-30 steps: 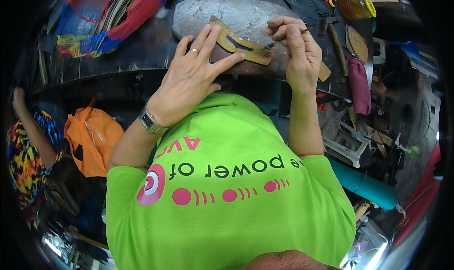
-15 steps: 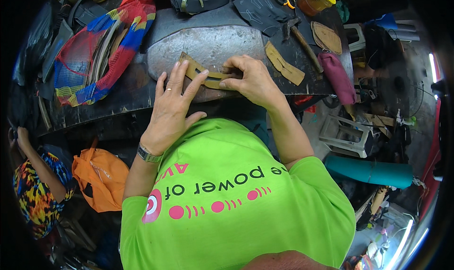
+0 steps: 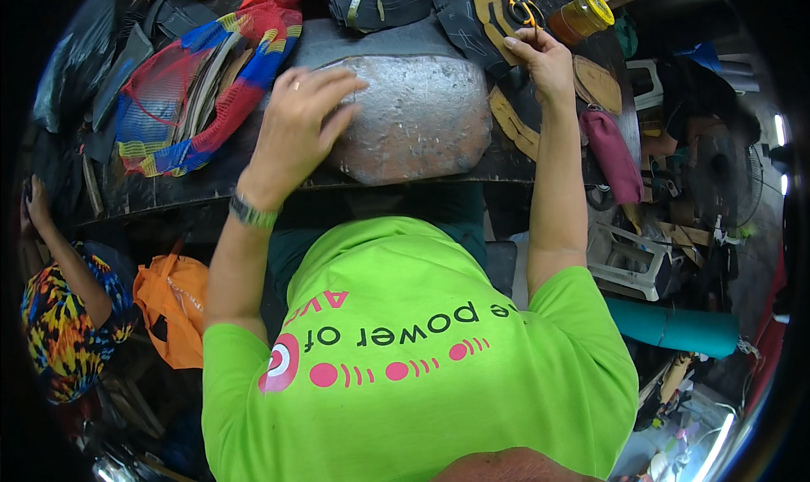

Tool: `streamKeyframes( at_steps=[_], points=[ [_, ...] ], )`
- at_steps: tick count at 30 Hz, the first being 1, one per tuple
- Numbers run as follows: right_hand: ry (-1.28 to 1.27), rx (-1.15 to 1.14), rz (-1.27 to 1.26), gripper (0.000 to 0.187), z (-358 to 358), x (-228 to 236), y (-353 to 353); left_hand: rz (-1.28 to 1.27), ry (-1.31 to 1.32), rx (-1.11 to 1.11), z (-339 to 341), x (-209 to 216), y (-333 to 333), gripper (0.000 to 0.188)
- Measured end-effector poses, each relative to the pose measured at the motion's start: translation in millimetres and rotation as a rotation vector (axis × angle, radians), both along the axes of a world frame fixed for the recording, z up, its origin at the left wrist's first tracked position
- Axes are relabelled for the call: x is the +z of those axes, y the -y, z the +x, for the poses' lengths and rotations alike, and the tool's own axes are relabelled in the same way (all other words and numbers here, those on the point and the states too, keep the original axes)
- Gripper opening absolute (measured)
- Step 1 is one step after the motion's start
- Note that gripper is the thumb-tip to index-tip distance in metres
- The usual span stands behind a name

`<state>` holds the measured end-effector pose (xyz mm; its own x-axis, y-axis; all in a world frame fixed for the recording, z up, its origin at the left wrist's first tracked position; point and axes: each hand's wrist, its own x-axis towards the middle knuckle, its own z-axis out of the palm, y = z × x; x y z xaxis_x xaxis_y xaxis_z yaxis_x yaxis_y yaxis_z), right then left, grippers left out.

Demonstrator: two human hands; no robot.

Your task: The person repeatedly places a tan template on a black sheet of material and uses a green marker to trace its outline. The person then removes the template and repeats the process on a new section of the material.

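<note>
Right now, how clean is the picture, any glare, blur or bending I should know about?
In the head view, the left hand looks blurred; glare whitens part of the slab; the front edge of the table looks bowed; the corners fall to black; and, also in the head view, a light tube at lower right burns out to white.

A dark surface carries a grey slab at its near middle. Left lies a mesh bag; far middle, a black bundle. Right of the slab is a tan strip; far right, a notched strip, scissors, a jar and, nearer, a purple pouch.
</note>
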<state>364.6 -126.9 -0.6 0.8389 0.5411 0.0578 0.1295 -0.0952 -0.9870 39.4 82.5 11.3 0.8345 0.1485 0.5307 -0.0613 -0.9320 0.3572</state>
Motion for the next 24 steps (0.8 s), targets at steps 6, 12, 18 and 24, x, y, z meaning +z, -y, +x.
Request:
streamKeyframes(
  at_steps=[6,12,18,24],
  points=[
    [0.447,-0.069,-0.53,0.025,14,-25,-18,0.263,-0.049,-0.047,99,-8,-40,0.033],
    [0.18,-0.167,0.002,0.02,1,-9,6,0.334,-0.181,0.174,137,-25,-50,0.047],
    [-0.277,-0.158,0.326,0.016,-20,1,56,0.307,-0.119,0.182,137,-34,-58,0.041],
    [-0.422,-0.151,0.401,0.016,-41,-11,69,0.355,-0.113,0.181,139,-34,-57,0.04]
  ],
)
